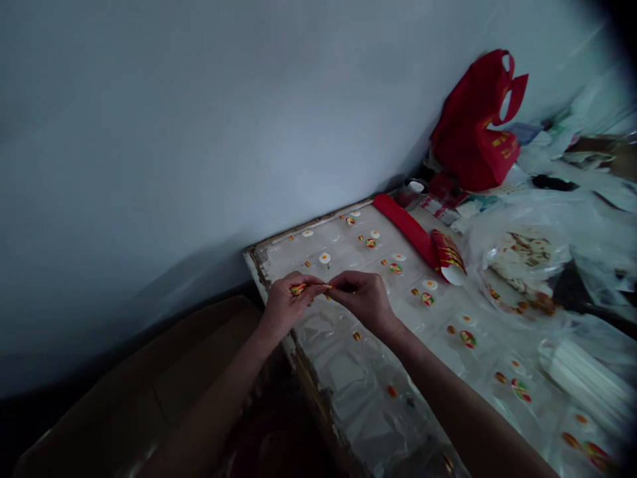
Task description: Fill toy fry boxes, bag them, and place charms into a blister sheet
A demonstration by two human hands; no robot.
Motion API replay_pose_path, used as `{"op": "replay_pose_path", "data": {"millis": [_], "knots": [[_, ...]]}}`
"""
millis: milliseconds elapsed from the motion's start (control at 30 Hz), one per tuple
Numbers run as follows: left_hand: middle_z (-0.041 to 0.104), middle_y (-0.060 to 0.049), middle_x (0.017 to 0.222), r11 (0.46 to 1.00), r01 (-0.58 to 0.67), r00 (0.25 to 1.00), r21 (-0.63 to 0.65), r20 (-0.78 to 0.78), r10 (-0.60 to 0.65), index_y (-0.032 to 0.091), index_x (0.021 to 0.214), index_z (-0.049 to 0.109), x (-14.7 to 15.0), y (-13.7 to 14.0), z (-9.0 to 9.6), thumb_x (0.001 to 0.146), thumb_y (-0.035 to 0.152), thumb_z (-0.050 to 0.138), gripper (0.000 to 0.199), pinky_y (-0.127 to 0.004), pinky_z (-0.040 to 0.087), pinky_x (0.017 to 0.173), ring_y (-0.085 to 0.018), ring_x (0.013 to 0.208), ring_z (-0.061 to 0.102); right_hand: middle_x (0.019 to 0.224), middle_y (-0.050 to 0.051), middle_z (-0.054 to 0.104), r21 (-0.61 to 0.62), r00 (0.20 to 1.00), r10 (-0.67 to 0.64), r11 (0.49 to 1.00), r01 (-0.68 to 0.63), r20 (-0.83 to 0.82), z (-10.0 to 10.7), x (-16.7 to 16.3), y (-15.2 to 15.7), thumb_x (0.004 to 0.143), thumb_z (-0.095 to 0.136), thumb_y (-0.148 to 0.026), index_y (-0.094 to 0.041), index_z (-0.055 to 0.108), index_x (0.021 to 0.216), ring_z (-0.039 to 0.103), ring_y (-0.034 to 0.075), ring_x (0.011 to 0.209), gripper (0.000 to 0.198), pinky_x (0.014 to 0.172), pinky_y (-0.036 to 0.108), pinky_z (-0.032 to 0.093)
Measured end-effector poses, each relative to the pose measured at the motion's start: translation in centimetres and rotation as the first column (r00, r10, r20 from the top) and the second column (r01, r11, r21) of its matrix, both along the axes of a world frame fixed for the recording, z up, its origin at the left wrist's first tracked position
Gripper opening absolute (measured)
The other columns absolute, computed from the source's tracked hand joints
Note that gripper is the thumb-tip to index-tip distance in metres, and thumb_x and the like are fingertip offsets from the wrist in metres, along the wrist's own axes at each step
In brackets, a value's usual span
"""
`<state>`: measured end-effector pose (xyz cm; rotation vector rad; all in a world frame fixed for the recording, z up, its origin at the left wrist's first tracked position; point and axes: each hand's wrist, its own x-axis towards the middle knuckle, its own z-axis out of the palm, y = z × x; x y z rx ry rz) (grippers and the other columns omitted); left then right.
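Over the near left corner of the table, my left hand (287, 302) is closed around small colourful pieces (297, 289), yellow, red and green. My right hand (365, 297) meets it fingertip to fingertip, pinching at a small yellow-orange piece (324, 286) whose exact shape is too small to tell. Beneath and beside the hands lie clear plastic trays or bags with small food-shaped pieces in groups: a fried egg (324, 257), a burger-like piece (357, 336) and a round red-green piece (427, 299) are among them.
A red bag (478, 126) stands against the wall at the back right. A red paper strip (405, 226) lies along the table beside a clear bag (527, 252) of small pieces. White sticks or tubes (587, 378) lie at right. A cardboard box (149, 392) sits below left.
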<state>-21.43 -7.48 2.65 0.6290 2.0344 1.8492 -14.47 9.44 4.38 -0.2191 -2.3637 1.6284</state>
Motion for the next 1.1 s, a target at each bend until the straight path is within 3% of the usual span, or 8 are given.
{"op": "replay_pose_path", "data": {"millis": [133,267,400,500,633,733,867,1100], "knots": [[0.065,-0.004,0.079,0.997,-0.062,0.947,-0.042,-0.319,0.045,0.018,0.087,0.074,0.0,-0.2,-0.4,0.088,0.033,0.067,0.016,-0.024,0.044,0.066,-0.014,0.071,0.06,0.075,0.004,0.073,-0.218,0.998,0.007,0.976,0.005,0.056,-0.1,0.2,-0.8,0.071,0.082,-0.038,-0.019,0.077,0.082,0.064,0.017,0.066,0.022,0.061,0.027,0.047],[0.064,-0.005,0.083,0.985,-0.167,0.79,-0.033,-0.603,0.113,0.017,0.088,0.068,0.5,-0.8,-1.1,0.091,0.024,0.062,0.009,-0.026,0.044,0.07,-0.015,0.078,0.06,0.092,0.004,0.075,-0.409,0.986,0.142,0.907,-0.095,0.084,0.3,0.5,-1.2,0.077,0.077,-0.038,-0.022,0.077,0.103,0.066,0.018,0.082,0.03,0.075,0.03,0.049],[0.065,-0.007,0.088,0.994,-0.072,0.75,-0.084,-0.662,-0.001,0.018,0.095,0.07,0.9,-1.3,-1.8,0.091,0.023,0.063,0.01,-0.027,0.045,0.074,-0.017,0.083,0.061,0.087,0.005,0.076,-0.48,0.987,0.104,0.877,-0.032,0.125,-0.2,0.4,-0.9,0.074,0.081,-0.039,-0.021,0.079,0.092,0.067,0.018,0.081,0.025,0.078,0.031,0.05],[0.066,-0.005,0.086,0.994,-0.109,0.879,-0.029,-0.47,0.083,0.019,0.097,0.074,0.7,-1.3,-1.8,0.085,0.031,0.071,0.017,-0.027,0.046,0.073,-0.017,0.08,0.062,0.085,0.005,0.077,-0.464,0.994,0.022,0.885,0.03,0.106,-0.8,0.3,-0.7,0.067,0.086,-0.036,-0.022,0.08,0.087,0.069,0.02,0.078,0.025,0.078,0.033,0.051],[0.069,-0.004,0.082,0.997,-0.075,0.993,-0.034,0.084,0.077,0.018,0.107,0.075,0.4,-1.2,-1.2,0.077,0.045,0.077,0.041,-0.024,0.043,0.061,-0.014,0.067,0.059,0.082,0.005,0.076,-0.391,0.999,0.033,0.92,-0.014,0.041,-1.2,0.2,-0.9,0.071,0.084,-0.039,-0.021,0.079,0.093,0.07,0.021,0.076,0.029,0.073,0.033,0.052],[0.071,-0.005,0.083,0.999,-0.008,0.953,0.04,0.302,-0.004,0.016,0.098,0.076,0.4,-1.1,-0.8,0.072,0.05,0.08,0.043,-0.022,0.043,0.062,-0.013,0.069,0.06,0.081,0.004,0.075,-0.371,0.998,0.062,0.927,-0.056,0.006,-1.3,-0.5,-0.8,0.073,0.082,-0.039,-0.021,0.076,0.096,0.068,0.018,0.073,0.029,0.07,0.03,0.05],[0.064,-0.001,0.075,0.952,-0.274,0.836,0.14,0.525,0.163,0.016,0.092,0.073,0.2,-1.5,-0.2,0.072,0.057,0.077,0.046,-0.018,0.038,0.052,-0.008,0.06,0.053,0.072,0.001,0.071,-0.318,0.998,0.056,0.947,-0.049,0.014,-1.4,-4.3,0.9,0.071,0.08,-0.039,-0.019,0.069,0.103,0.064,0.016,0.064,0.04,0.061,0.027,0.046],[0.064,-0.004,0.077,0.845,-0.429,0.655,0.319,0.754,0.047,0.012,0.092,0.07,-1.7,-4.2,0.5,0.07,0.03,0.067,0.029,-0.023,0.048,0.051,-0.013,0.063,0.061,0.074,0.007,0.073,0.112,0.995,-0.039,0.993,0.029,0.092,-2.1,-14.4,4.0,0.073,0.071,-0.034,-0.012,0.069,0.093,0.063,0.015,0.062,0.03,0.056,0.025,0.044]]}}
